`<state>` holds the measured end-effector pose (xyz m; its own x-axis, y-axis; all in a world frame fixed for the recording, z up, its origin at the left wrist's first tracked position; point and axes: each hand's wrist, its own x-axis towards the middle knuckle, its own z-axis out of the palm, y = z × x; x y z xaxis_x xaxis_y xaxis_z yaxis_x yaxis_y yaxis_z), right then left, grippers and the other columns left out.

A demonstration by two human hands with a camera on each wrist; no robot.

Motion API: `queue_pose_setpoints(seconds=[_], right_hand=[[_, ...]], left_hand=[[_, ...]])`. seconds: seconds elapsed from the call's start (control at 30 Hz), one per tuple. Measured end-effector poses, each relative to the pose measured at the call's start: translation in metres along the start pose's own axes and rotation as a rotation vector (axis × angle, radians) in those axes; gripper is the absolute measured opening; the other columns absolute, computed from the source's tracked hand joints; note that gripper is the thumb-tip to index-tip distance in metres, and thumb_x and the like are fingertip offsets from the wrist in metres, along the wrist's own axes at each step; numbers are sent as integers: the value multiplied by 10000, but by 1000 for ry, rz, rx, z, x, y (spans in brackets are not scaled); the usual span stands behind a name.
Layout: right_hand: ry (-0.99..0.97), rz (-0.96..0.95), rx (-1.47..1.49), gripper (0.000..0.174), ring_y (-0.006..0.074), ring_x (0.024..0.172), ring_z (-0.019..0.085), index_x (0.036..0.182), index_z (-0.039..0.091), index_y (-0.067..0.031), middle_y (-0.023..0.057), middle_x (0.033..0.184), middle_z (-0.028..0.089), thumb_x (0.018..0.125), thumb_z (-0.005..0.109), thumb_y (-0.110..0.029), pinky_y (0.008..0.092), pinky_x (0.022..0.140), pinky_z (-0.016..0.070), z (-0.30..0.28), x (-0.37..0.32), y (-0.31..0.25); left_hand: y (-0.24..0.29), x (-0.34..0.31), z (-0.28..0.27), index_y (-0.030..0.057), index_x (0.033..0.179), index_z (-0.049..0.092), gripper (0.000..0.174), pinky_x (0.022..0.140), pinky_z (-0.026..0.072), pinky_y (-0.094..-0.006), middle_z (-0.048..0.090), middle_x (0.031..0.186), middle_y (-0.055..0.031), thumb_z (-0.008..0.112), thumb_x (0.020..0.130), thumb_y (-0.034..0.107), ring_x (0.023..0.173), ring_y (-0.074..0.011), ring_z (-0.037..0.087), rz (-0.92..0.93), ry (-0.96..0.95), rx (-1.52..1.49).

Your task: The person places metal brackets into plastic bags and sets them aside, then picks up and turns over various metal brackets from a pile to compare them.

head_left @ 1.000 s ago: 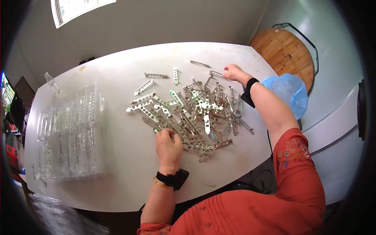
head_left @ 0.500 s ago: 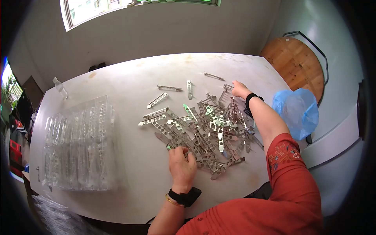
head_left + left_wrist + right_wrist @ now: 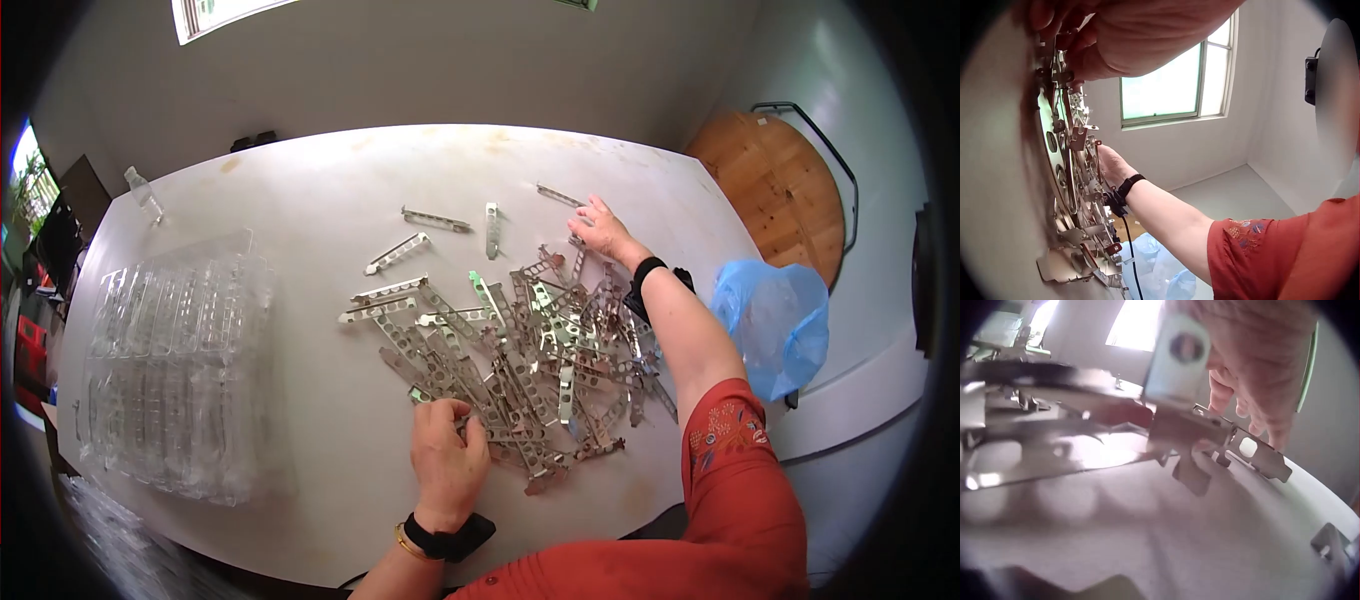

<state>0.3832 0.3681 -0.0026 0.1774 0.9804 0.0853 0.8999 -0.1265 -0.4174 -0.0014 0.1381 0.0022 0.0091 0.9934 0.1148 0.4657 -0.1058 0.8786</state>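
Observation:
Many slim metal brackets [image 3: 520,375] with rows of round holes lie in a loose pile at the table's middle. My left hand [image 3: 450,465] is at the pile's near left edge, thumb and fingers curled around a bracket that they mostly hide; in the left wrist view its fingers [image 3: 1075,56] overlap the nearest metal pieces. Over the pile's far right side, my right hand [image 3: 603,232] has its fingers spread, between one bracket [image 3: 578,258] and a lone one [image 3: 558,195] farther out. The right wrist view shows its fingertips close to a bracket [image 3: 1260,453].
Clear ribbed plastic trays [image 3: 235,480] are stacked on the left of the white table [image 3: 340,500]. A small clear bottle [image 3: 145,195] stands at the far left corner. At the right edge hangs a blue plastic bag [image 3: 770,330]. Several single brackets [image 3: 436,219] lie beyond the pile.
My right hand has spread its fingers, and the bracket by them has turned and lies closer to the pile. The left hand stays at the pile's near edge. The head view has shifted.

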Motion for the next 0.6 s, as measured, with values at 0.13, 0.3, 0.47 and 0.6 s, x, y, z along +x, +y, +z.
queue_pose_setpoints(seconds=[0.13,0.3,0.47,0.6], right_hand=[[-40,44,-103,645,361,1438,337,1366,569,-36,236,1558,332,933,565,-514,376,1171,289,13,10,2],[-124,-42,-62,622,313,1393,410,1347,567,6,170,1501,445,961,526,-480,358,1148,326,9,10,-2],[-217,-273,32,484,297,1285,522,1238,659,-23,144,1391,564,961,576,-411,345,1092,395,1,-17,-35],[-508,-223,273,375,199,1173,585,1170,703,-40,85,1292,633,960,620,-339,315,1031,442,-15,-47,-72]], left_hand=[[1,-1,0,26,950,614,140,701,498,-393,572,964,-135,670,827,59,802,-303,605,-52,-8,-13],[-1,-1,2,32,967,613,147,683,498,-390,571,960,-128,663,831,55,758,-289,603,-20,5,3],[-1,-2,1,11,979,613,133,681,514,-333,569,958,-119,647,860,59,735,-236,612,-22,-6,-6],[-2,-2,1,14,978,614,132,682,513,-336,570,961,-119,647,861,66,721,-233,609,-17,-2,-7]])
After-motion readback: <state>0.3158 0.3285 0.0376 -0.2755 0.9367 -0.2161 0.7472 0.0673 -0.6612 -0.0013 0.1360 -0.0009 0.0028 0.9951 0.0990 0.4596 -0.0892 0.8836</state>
